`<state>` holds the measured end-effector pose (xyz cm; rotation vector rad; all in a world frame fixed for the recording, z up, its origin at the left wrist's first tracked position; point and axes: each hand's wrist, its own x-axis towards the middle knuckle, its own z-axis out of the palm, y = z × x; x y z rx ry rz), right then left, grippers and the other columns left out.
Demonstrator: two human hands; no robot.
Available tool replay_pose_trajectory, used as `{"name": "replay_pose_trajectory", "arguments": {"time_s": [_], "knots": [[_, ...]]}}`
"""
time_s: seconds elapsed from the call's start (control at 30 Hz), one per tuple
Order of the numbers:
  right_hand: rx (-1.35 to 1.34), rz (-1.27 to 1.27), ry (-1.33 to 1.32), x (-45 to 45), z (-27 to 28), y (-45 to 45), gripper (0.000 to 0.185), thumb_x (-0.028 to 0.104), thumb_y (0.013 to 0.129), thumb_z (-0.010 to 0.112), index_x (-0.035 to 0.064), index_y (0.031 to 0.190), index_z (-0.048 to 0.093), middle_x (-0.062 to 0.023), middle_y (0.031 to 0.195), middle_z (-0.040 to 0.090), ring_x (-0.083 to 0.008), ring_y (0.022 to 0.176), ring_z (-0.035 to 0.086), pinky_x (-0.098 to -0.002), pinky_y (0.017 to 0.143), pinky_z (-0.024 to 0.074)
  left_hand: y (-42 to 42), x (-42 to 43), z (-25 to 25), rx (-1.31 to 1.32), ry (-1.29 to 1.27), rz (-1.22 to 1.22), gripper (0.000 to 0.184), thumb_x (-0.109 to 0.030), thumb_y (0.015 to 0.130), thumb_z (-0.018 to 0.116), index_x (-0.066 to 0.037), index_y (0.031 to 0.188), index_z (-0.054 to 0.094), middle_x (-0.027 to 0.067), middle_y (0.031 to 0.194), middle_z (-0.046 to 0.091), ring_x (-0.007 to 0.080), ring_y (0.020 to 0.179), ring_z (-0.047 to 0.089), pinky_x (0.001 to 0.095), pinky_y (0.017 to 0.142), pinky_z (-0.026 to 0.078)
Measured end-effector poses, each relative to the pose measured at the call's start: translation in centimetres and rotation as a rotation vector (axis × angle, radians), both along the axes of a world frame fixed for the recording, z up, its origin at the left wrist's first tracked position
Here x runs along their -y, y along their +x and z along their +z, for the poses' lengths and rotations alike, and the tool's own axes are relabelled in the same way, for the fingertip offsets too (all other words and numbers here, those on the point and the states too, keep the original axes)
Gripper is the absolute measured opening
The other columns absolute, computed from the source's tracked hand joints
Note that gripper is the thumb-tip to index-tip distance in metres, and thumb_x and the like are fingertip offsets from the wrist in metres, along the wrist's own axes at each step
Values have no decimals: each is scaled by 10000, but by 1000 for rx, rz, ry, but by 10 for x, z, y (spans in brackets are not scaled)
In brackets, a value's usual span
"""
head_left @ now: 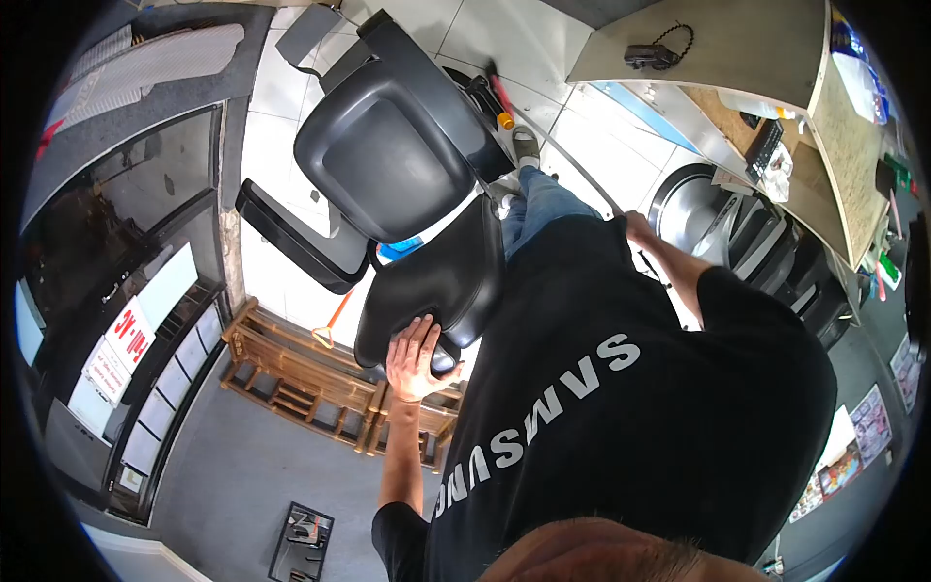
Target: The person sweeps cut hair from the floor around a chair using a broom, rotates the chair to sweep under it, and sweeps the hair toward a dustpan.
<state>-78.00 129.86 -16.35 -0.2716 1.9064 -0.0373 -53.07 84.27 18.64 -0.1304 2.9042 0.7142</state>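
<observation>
My left hand (415, 361) is on the edge of the black padded backrest (427, 281) of a salon-type chair, its fingers over the padding and the thumb out to the side. The chair's seat (386, 155) and armrest (301, 238) show beyond the backrest. Closed around the end of a long thin grey handle (572, 163), my right hand (638, 230) is beside my right hip. The handle slants down towards the floor by my foot. Near its far end lies a red and orange item (502, 102); how they connect is unclear.
A bamboo bench (301, 388) stands left of me. An orange-handled tool (335, 318) is near the chair. On the right are a round silver base (693, 209), stacked black chair parts (776, 252) and a wooden counter (747, 39). A glass door (145, 339) is at far left.
</observation>
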Motion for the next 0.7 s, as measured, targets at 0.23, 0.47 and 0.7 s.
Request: {"name": "replay_pose_trajectory", "arguments": {"time_s": [0.23, 0.47, 0.7], "knots": [[-80, -540, -129, 50, 7, -56, 720, 611, 935, 366, -13, 635, 564, -140, 544, 528, -249, 501, 534, -409, 521, 444, 0, 0, 0, -12, -9, -3, 630, -482, 726, 725, -83, 1190, 582, 104, 1222, 606, 286, 1076, 602, 422, 858, 470], [432, -1112, -262, 181, -62, -157, 490, 440, 977, 399, 92, 634, 437, -46, 439, 382, -180, 334, 328, -337, 356, 296, -3, -2, 0, 11, -2, -38, 643, -457, 719, 731, -72, 1204, 559, 124, 1230, 595, 305, 1052, 602, 432, 853, 465], [186, -835, -93, 22, 10, 0, 652, 616, 910, 472, 17, 693, 613, 16, 483, 362, -146, 407, 303, -351, 398, 255, 0, 0, 2, -16, -16, -26, 634, -463, 732, 717, -81, 1213, 561, 118, 1220, 607, 296, 1040, 607, 423, 844, 463]]}}
